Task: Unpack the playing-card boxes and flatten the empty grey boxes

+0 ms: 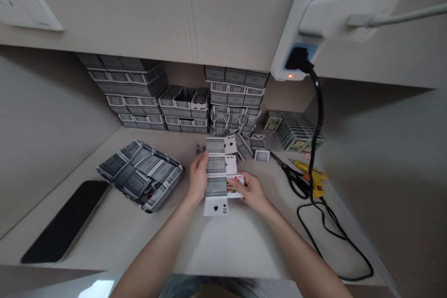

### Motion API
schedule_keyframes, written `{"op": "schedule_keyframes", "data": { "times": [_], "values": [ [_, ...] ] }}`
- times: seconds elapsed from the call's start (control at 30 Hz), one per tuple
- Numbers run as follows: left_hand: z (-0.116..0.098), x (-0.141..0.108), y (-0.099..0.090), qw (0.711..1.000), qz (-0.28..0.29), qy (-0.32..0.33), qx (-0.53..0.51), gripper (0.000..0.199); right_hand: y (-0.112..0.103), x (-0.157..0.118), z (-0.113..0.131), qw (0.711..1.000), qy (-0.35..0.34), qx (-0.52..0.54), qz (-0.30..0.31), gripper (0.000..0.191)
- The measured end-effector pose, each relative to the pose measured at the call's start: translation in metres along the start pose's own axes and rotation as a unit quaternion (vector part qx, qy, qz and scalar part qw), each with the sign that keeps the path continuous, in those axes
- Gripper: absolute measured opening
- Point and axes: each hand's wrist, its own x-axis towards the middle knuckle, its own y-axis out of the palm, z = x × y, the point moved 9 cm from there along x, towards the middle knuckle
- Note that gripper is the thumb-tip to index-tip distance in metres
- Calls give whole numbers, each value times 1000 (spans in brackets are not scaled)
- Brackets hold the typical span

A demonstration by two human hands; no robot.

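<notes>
In the head view, a strip of joined playing cards (pixel 216 165), mostly back side up, lies before me with face-up flaps along its right side. A two of spades (pixel 215 206) forms its near end. My left hand (pixel 199 174) grips the strip's left edge, fingers partly hidden. My right hand (pixel 253 191) pinches a red-and-yellow face card (pixel 235 185) at the strip's right side, thumb on top. Just beyond, loose cards (pixel 243 145) lie in a small heap. To the left sits a tray-like piece built of cards (pixel 143 172).
Stacked card structures (pixel 235 95) line the back under the overhanging panel. A black phone (pixel 66 221) lies at left. On the right are black-handled scissors (pixel 296 180), a yellow glue gun (pixel 317 181), a black cord (pixel 318 107) hanging from a power strip (pixel 291 44), and packed card decks (pixel 296 130).
</notes>
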Motion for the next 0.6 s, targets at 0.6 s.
{"op": "schedule_keyframes", "data": {
  "times": [0.6],
  "values": [
    [12, -19, 34, 987, 105, 66, 107, 30, -2, -1, 5, 998, 28, 14, 46, 38]
  ]
}}
